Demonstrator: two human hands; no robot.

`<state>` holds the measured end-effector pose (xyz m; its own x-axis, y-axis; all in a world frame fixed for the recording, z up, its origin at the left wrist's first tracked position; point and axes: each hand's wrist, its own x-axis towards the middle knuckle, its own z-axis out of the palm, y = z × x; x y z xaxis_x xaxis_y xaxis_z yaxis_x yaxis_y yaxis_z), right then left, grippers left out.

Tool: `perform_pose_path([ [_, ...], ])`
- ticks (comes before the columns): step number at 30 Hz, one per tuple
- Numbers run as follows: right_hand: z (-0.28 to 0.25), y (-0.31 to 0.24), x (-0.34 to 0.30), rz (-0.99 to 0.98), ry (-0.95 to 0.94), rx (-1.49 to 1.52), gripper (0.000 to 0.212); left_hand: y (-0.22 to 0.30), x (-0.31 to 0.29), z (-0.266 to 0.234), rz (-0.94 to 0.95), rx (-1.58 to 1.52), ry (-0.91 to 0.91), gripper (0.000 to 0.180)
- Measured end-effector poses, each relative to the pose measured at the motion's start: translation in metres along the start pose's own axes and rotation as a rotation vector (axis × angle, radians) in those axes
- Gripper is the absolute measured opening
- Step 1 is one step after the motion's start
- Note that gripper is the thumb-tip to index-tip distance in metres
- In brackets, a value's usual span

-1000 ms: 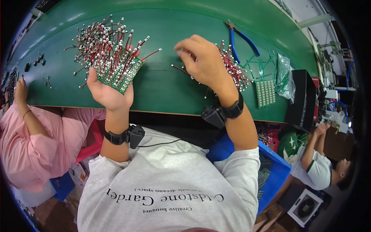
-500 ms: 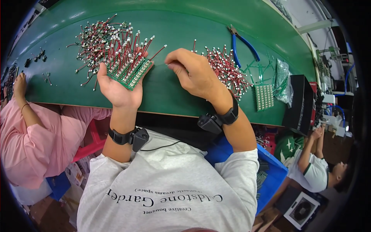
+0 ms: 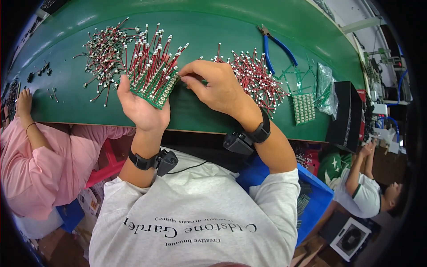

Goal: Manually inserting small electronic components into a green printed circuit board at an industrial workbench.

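Two hands meet at the green circuit-board panel: the left hand grips it from below, and the right hand has its thumb and forefinger drawn together at the right edge, whether closed on anything cannot be told. Red leads stand upright on the panel. Beyond, the bench carries a loose lead pile and blue-handled cutters.

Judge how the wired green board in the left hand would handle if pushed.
The green board is probably stiff, showing no sag in the left hand. Its red wires look springy, leaning at several angles, and, crowded together, would likely snag.
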<state>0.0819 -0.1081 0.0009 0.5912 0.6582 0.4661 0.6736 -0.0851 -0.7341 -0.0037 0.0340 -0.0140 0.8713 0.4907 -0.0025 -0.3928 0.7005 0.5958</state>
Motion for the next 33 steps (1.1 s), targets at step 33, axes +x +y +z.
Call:
perform_pose_path([
  [33,0.001,-0.009,-0.007,-0.058,-0.044,-0.287,0.025,-0.008,-0.015,0.010,0.178,0.333,-0.292,0.079],
])
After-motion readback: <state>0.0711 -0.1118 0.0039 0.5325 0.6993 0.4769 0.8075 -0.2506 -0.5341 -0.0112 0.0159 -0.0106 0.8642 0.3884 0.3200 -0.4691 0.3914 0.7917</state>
